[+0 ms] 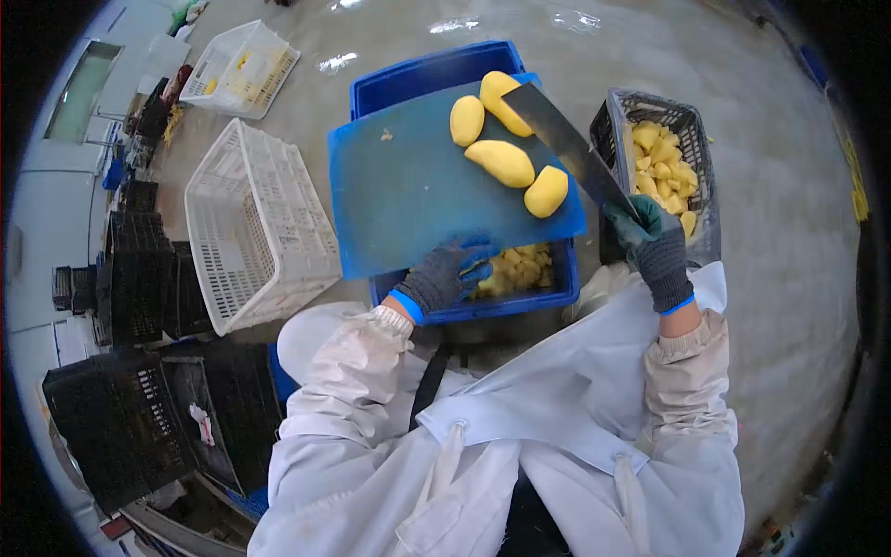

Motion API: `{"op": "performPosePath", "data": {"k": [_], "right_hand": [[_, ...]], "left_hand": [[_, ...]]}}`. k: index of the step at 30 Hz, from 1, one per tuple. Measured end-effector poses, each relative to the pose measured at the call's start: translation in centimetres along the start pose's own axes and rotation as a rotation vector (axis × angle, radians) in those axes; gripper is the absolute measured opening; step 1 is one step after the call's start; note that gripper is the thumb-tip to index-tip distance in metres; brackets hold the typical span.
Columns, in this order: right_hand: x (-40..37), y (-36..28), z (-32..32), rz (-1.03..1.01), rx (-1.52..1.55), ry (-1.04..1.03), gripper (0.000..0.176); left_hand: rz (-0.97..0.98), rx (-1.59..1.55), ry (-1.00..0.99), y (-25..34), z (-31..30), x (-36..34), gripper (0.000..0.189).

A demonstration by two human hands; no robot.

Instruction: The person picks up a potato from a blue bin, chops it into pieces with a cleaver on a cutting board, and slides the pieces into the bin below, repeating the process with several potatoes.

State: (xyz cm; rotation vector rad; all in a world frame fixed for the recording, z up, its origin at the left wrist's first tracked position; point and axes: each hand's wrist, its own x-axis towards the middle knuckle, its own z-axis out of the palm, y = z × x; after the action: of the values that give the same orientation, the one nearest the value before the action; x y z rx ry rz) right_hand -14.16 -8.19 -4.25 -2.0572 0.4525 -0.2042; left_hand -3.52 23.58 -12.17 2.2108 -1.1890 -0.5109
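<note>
My right hand (654, 243), in a grey and green glove, is closed round the handle of a large knife (571, 147). Its broad dark blade points up and left, with the tip at one of the peeled potatoes. Several whole peeled potatoes (501, 163) lie at the right of a blue cutting board (399, 200). The board rests across a blue bin (501, 311), where yellow potato pieces (520, 269) show below its near edge. My left hand (445, 277), in a grey and blue glove, is at that edge with its fingers apart, holding nothing I can see.
A black crate (703, 167) of cut potato pieces (664, 165) stands right of the board. On the left are a white crate (264, 223) and, farther back, another white crate (241, 70) with some yellow pieces. Black crates (116, 422) stand at lower left on the wet floor (780, 278).
</note>
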Motion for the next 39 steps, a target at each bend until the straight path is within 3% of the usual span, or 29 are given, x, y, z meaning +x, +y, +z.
{"op": "performPosePath", "data": {"k": [2, 3, 6, 9, 12, 17, 19, 20, 22, 24, 26, 27, 31, 34, 39], "right_hand": [[0.3, 0.0, 0.3, 0.146, 0.232, 0.018, 0.021], [0.4, -0.4, 0.3, 0.193, 0.342, 0.032, 0.021], [0.8, -1.5, 0.4, 0.297, 0.594, 0.091, 0.021], [1.2, -2.2, 0.2, 0.321, 0.657, 0.151, 0.022], [1.2, -3.4, -0.4, 0.339, 0.670, 0.148, 0.023], [1.1, -3.1, 0.4, 0.363, 0.681, 0.069, 0.019], [0.8, -2.9, 1.4, 0.326, 0.642, -0.037, 0.018], [0.7, -2.3, 2.3, 0.289, 0.617, -0.102, 0.018], [-0.3, -3.5, 3.7, 0.236, 0.535, -0.191, 0.015], [-2.5, -6.0, 6.0, 0.212, 0.427, -0.237, 0.010], [-3.5, -3.0, 9.9, -0.047, 0.127, -0.247, 0.019], [-4.2, -2.6, 11.4, -0.129, 0.001, -0.252, 0.023], [-6.6, -7.4, 14.8, -0.075, -0.421, -0.294, 0.027], [-7.0, -9.1, 15.4, -0.035, -0.479, -0.292, 0.030], [-7.3, -9.0, 16.5, -0.013, -0.519, -0.303, 0.033]], "left_hand": [[0.025, 0.150, 0.162, 0.5, -1.6, 2.7, 0.040], [-0.092, 0.175, 0.250, -0.1, -1.6, 5.0, 0.047], [0.143, 0.233, 0.353, 0.5, -4.2, 12.1, 0.059], [0.031, 0.448, 0.013, -0.2, -4.0, 15.4, 0.065], [0.067, 0.462, -0.166, -1.0, -4.2, 13.5, 0.072], [0.196, 0.547, -0.102, -2.1, -5.8, 2.2, 0.075], [0.156, 0.669, -0.094, -1.5, -6.6, -0.8, 0.076], [0.067, 0.575, 0.020, -1.3, -6.6, -2.0, 0.076], [-0.087, 0.377, 0.250, -1.2, -5.9, -3.5, 0.076], [-0.300, -0.070, 0.478, -4.4, -2.6, -4.7, 0.073], [-0.412, -0.312, 0.583, -6.3, -0.4, -4.6, 0.069], [-0.424, -0.321, 0.582, -6.5, 0.4, -4.2, 0.068], [-0.524, -0.347, 0.581, -5.6, 1.2, -2.6, 0.059], [-0.550, -0.272, 0.587, -5.4, 1.2, -2.6, 0.058], [-0.462, -0.445, 0.646, -7.3, 2.9, -2.2, 0.065]]}}
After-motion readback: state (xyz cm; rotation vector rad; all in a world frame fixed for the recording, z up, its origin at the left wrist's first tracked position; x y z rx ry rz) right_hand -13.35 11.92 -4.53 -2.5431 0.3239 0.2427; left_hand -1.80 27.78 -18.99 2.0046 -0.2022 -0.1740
